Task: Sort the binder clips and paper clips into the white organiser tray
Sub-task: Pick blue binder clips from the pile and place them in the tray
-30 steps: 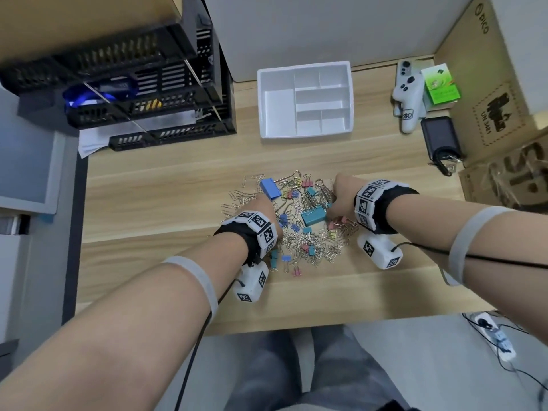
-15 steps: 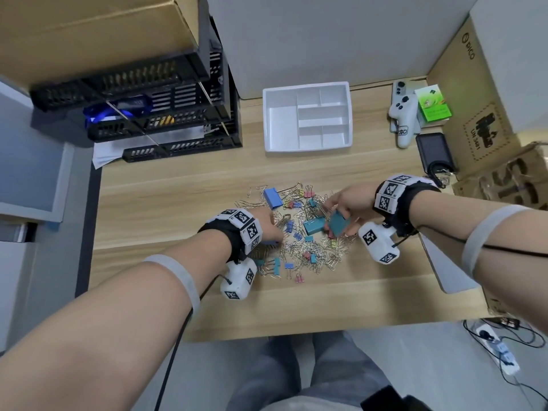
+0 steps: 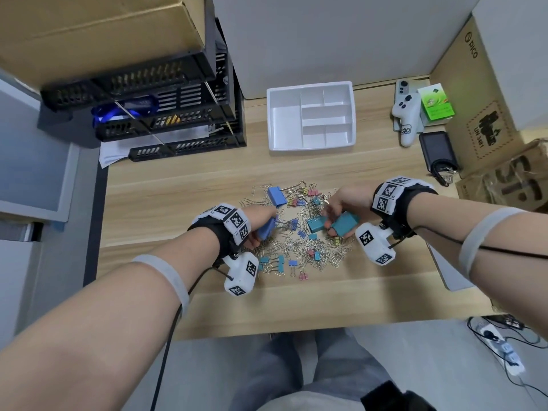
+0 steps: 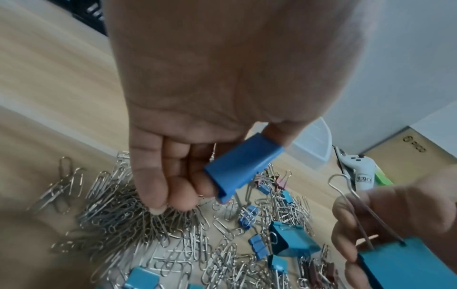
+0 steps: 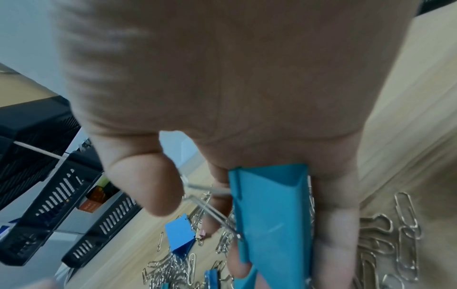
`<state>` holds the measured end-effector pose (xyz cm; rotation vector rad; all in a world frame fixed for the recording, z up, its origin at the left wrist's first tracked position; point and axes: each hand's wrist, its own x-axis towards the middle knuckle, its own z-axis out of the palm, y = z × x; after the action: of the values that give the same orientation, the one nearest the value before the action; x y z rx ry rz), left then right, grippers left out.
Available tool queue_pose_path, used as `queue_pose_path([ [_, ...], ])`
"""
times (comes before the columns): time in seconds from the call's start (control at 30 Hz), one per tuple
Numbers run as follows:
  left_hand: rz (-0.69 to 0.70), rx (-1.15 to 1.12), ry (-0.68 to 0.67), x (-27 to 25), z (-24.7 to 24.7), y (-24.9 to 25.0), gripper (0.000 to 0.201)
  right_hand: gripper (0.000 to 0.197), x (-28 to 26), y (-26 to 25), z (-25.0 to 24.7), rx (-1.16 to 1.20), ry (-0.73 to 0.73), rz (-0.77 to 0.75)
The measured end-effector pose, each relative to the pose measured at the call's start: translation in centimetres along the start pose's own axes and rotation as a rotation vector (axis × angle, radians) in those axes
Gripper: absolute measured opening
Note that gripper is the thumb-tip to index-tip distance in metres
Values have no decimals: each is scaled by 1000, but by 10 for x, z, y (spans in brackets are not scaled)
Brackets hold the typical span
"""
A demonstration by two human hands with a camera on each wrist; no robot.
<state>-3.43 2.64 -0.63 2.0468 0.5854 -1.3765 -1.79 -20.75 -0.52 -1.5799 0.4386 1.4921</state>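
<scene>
A heap of silver paper clips (image 3: 299, 247) and coloured binder clips lies mid-desk. My left hand (image 3: 261, 225) grips a large blue binder clip (image 3: 267, 228) (image 4: 243, 166) just above the heap's left side. On the right side my right hand (image 3: 341, 209) holds a large teal binder clip (image 3: 344, 225) (image 5: 269, 215), thumb on its wire handles. Another large teal clip (image 3: 315, 224) lies between the hands, and a large blue one (image 3: 276, 196) at the heap's far edge. The white organiser tray (image 3: 311, 145) stands empty farther back.
Black stacked letter trays (image 3: 166, 114) stand at the back left under a cardboard box (image 3: 98, 31). A white controller (image 3: 406, 120), green packet (image 3: 436, 103) and dark device (image 3: 439, 151) lie at the back right beside brown boxes (image 3: 486, 114). Bare desk (image 3: 184, 185) separates heap and tray.
Both hands have lifted out of the heap, each with a large binder clip: the left with a blue one, the right with a teal one. The head view has shifted.
</scene>
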Motion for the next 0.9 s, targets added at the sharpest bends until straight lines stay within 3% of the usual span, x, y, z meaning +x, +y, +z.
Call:
queue_pose_path([
  [0.1, -20, -153, -21, 1, -3, -4, 41, 20, 3, 2, 0, -55, 89, 53],
  [0.27, -29, -289, -93, -4, -7, -9, 35, 14, 3, 3, 2, -115, 184, -53],
  [0.37, -10, -352, -171, -3, -7, -10, 43, 13, 3, 5, 5, -119, 231, -107],
  [0.53, 53, -424, -278, 1, -4, -14, 51, 28, 13, 8, 12, -67, 182, -192],
  [0.73, 117, -499, -373, 1, -1, -17, 51, 16, 24, 4, 30, -76, 80, -279],
  [0.83, 98, -468, -362, 2, -2, -20, 55, 5, 25, 1, 34, -85, 54, -307],
  [0.9, 91, -448, -329, 1, -1, -22, 52, 8, 25, 1, 34, -80, 81, -308],
])
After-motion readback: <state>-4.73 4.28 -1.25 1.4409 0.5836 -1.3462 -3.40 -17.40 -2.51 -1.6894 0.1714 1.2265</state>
